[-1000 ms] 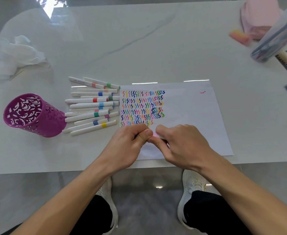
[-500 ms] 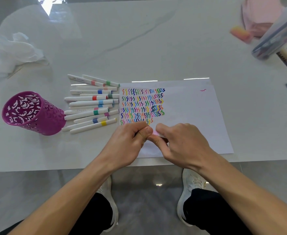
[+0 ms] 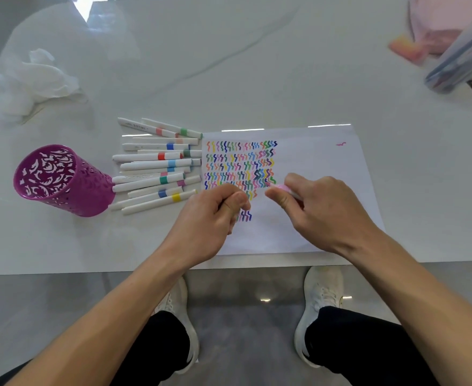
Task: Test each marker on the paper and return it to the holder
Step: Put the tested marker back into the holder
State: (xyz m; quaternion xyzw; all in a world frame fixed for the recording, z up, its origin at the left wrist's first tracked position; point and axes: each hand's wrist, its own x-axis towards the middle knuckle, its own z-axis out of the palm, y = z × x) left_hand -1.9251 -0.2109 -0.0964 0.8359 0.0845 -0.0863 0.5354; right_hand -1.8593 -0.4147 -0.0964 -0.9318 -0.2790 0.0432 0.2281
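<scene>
A white sheet of paper (image 3: 318,168) lies on the table, with rows of coloured squiggles on its left half. My right hand (image 3: 321,210) grips a pink-banded marker (image 3: 282,188), tip pointing left over the squiggles. My left hand (image 3: 212,221) is curled, its thumb and fingers pinched together as if round the marker's cap, which is hidden. The two hands are apart. Several white markers (image 3: 157,168) with coloured bands lie in a pile left of the paper. A purple perforated holder (image 3: 62,182) stands left of the pile and looks empty.
A crumpled white tissue (image 3: 39,82) lies at the far left. At the back right are a pink cloth (image 3: 441,23), a peach eraser (image 3: 404,48) and a clear pencil case (image 3: 463,59). The table's front edge (image 3: 90,271) runs just below my wrists.
My hands were pressed together on the marker; now they have pulled apart, the right hand moving up and right with the marker, the left staying curled.
</scene>
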